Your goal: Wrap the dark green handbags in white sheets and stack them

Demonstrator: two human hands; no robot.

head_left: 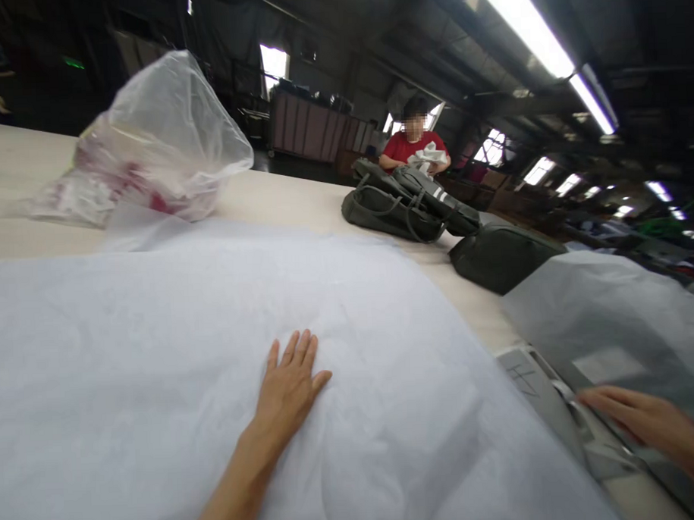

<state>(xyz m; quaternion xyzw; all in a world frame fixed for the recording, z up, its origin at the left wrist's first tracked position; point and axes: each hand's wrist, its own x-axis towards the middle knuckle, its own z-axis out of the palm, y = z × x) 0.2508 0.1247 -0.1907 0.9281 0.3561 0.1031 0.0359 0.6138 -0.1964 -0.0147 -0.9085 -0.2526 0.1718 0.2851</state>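
Observation:
My left hand lies flat on a large pale bluish-white sheet, fingers spread and thumb out to the side. The sheet spreads over most of the near table, with soft creases to the right of the hand. Out at the right, my right hand reaches in low, palm down, its fingertips by a white strip at the edge of a grey item with dark handwritten marks. A greyish translucent sheet or bag rises just beyond it. Blur and angle hide whether these fingers grip anything.
On the table's far left stands a clear plastic bag with white and red contents. Dark green bags and another dark green bag lie at the back right. Behind them a person in red handles white material.

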